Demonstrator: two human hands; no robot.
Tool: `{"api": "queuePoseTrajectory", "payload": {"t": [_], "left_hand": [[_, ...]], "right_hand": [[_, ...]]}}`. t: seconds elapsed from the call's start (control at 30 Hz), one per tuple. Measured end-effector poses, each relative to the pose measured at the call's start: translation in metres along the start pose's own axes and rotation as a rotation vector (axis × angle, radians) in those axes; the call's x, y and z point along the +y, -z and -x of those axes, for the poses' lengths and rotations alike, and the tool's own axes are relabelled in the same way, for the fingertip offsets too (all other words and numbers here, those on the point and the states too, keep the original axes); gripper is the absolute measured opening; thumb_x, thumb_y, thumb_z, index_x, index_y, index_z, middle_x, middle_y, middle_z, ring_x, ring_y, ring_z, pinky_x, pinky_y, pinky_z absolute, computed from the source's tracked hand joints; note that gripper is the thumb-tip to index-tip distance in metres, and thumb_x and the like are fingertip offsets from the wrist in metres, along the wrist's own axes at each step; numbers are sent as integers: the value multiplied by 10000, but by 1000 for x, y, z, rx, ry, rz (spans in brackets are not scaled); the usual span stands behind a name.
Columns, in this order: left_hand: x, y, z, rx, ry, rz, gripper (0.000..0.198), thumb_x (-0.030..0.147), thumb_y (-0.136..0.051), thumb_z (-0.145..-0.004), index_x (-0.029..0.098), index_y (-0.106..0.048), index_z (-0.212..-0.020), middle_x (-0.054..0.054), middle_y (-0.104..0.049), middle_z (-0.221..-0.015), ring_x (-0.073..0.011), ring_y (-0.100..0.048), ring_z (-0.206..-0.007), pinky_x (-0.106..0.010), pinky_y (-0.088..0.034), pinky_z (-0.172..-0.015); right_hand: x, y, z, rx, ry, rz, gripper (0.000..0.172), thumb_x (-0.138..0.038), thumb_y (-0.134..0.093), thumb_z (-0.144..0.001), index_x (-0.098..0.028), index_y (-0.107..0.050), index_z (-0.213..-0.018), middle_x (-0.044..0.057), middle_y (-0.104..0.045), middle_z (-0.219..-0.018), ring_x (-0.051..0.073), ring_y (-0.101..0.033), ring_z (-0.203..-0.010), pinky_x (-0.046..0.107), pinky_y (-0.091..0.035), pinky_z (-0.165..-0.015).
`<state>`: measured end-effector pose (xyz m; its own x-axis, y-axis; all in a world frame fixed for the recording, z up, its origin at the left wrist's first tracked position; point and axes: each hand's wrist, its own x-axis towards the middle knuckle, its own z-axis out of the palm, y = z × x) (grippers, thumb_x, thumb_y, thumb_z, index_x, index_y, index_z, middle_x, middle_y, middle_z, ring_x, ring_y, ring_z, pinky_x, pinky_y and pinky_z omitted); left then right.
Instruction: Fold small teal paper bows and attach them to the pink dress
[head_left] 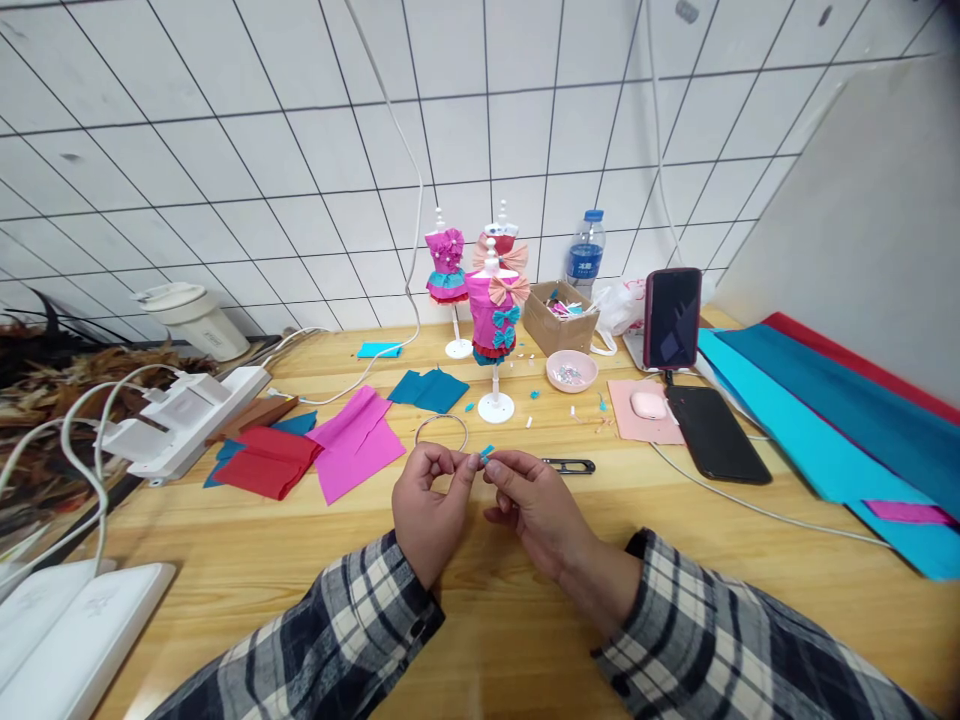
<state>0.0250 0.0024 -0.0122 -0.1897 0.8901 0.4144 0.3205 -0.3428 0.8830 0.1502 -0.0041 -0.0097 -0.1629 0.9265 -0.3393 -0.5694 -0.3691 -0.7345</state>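
Between the fingertips of both hands is a small blue paper piece [486, 453]. My left hand [433, 505] pinches its left side, thumb against forefinger. From the right, my right hand [536, 505] pinches the same piece, its other fingers curled. Just beyond my hands lies a thin metal ring [441, 420], and black thread snips [574, 466] rest to the right. A mini dress form [495, 310] in pink with blue and peach bows stands behind the hands. Two more dress forms [448, 265] stand farther back.
Pink paper [360, 445], red paper [276, 462] and a power strip [202, 420] lie left. A pink bowl [572, 372], a cardboard box [559, 322], a bottle [586, 252], a phone [672, 320] and long coloured sheets [825, 420] are on the right.
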Motion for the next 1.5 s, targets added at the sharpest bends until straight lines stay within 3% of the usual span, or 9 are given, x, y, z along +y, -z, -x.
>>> {"api": "queuePoseTrajectory", "payload": {"t": [0.3,0.63,0.9,1.2,1.5], "left_hand": [[0,1,0,0,4,-12,260,238,-663,-803,202,-421,-715,21,-617,-693,-128,-619,-677,-250,-483,-649],[-1,1,-1,-19,52,41,283,269,-650,-810,210,-394,-705,28,-576,-663,-119,-571,-602,-230,-449,-553],[-2,2,3,-39,21,16,273,263,-644,-819,211,-399,-708,25,-578,-661,-121,-553,-606,-239,-436,-566],[0,0,1,-47,24,10,264,259,-636,-818,209,-402,-706,20,-584,-665,-129,-581,-627,-243,-445,-578],[2,2,4,-34,-38,-30,263,239,-639,-814,209,-404,-701,20,-616,-675,-130,-612,-645,-249,-477,-621]], "right_hand": [[-2,1,-1,-11,-7,29,334,-329,-815,-621,-194,-696,-903,-55,-601,-710,18,-399,-459,207,-490,-488],[-5,2,0,-114,-68,16,400,-316,-825,-611,-213,-702,-978,-55,-602,-701,18,-391,-465,211,-467,-525],[-6,3,0,-176,-28,56,325,-351,-807,-643,-232,-734,-937,-48,-618,-735,9,-394,-481,243,-493,-649],[-8,7,-4,-176,-23,64,396,-361,-792,-670,-247,-714,-1041,-52,-605,-744,12,-409,-488,243,-498,-668],[-5,5,-2,-122,-27,78,255,-360,-786,-665,-239,-731,-883,-72,-592,-731,5,-362,-458,211,-469,-579]]}}
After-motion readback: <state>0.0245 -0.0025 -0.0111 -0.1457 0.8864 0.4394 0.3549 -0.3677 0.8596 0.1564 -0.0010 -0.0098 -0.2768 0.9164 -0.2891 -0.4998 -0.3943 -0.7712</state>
